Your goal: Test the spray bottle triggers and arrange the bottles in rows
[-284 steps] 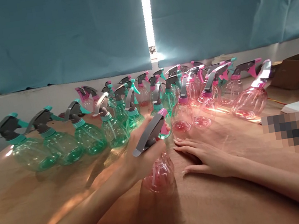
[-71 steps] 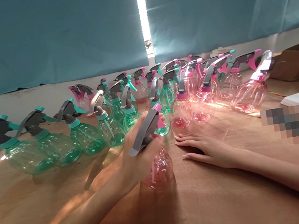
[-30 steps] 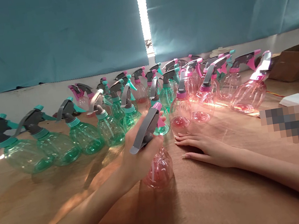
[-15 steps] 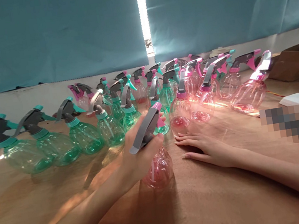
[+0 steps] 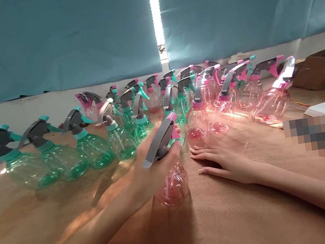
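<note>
My left hand [image 5: 154, 168] is wrapped round the neck of a pink spray bottle [image 5: 174, 189] with a grey and pink trigger head. The bottle stands upright on the wooden table [image 5: 227, 226], and its collar is hidden by my fingers. My right hand [image 5: 226, 161] lies flat on the tabletop, fingers stretched toward the left and holding nothing. Just beyond its fingertips is another pink spray bottle [image 5: 195, 121]. A green spray bottle [image 5: 95, 150] stands in the row to the left of my left hand.
Several more green and pink spray bottles crowd the back of the table. At the right are an open cardboard box [image 5: 315, 68], a white box-shaped item [image 5: 321, 109] and a blurred-out area. Teal curtains [image 5: 61, 39] hang behind, with a bright gap between them.
Almost nothing differs. My left hand keeps its hold on the pink spray bottle, and my right hand stays flat on the table; the view has shifted very slightly.
</note>
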Available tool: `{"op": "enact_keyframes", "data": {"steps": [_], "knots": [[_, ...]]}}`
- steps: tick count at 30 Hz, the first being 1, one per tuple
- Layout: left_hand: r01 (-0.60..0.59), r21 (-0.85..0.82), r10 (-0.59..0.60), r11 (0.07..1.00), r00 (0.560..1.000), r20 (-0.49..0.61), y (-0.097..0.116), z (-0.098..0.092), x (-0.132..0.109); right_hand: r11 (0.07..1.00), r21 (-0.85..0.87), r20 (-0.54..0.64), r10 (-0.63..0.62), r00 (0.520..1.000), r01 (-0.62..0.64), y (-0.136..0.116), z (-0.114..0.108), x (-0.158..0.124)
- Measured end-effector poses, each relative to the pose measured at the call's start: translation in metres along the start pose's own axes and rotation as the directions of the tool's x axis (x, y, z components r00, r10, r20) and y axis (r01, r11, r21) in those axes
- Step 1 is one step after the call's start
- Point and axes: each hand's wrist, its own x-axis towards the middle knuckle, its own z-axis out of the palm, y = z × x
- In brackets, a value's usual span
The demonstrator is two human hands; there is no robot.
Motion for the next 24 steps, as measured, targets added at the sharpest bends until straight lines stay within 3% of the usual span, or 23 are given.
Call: {"op": "enact_keyframes", "data": {"steps": [24], "knots": [[0.070, 0.039, -0.072, 0.997, 0.996, 0.058, 0.013, -0.001, 0.001, 1.000, -0.017, 0.007, 0.000, 1.000, 0.000, 0.001, 0.000, 0.000]]}}
